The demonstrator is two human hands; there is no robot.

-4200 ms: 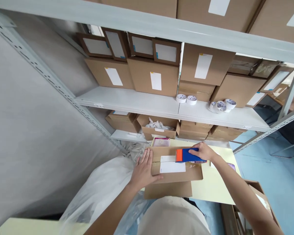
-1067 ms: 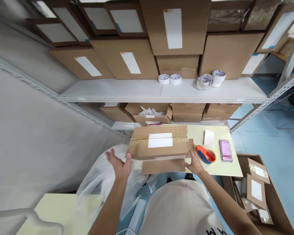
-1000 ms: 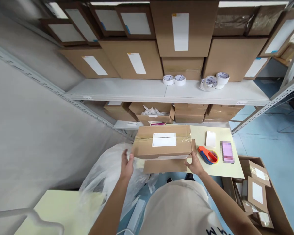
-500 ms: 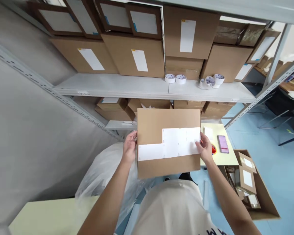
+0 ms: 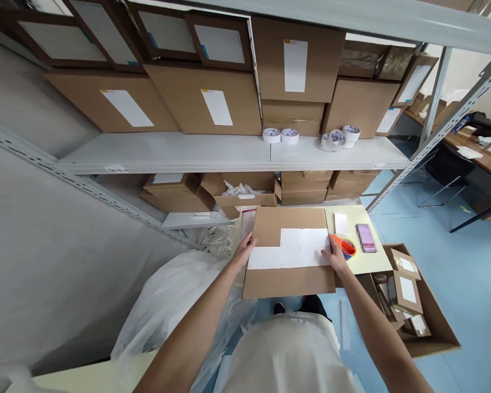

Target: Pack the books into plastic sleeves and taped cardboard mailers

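Observation:
I hold a flat brown cardboard box (image 5: 288,275) with both hands over a small pale-yellow table (image 5: 370,262). White labels run across the face turned up to me. My left hand (image 5: 244,252) grips the box's left edge. My right hand (image 5: 333,256) grips its right edge, fingers on the labels. An orange and blue tape dispenser (image 5: 343,245) lies on the table just right of my right hand.
A white card (image 5: 341,222) and a pink object (image 5: 366,238) lie on the table. An open carton of small boxes (image 5: 409,297) stands on the floor at the right. A clear plastic bag (image 5: 175,305) bulges at the left. Grey shelves (image 5: 229,153) carry labelled boxes and tape rolls (image 5: 280,135).
The tape dispenser was set down on the table. Both hands took the box by its ends, lifted and turned it over, and now it is lower and closer to the table.

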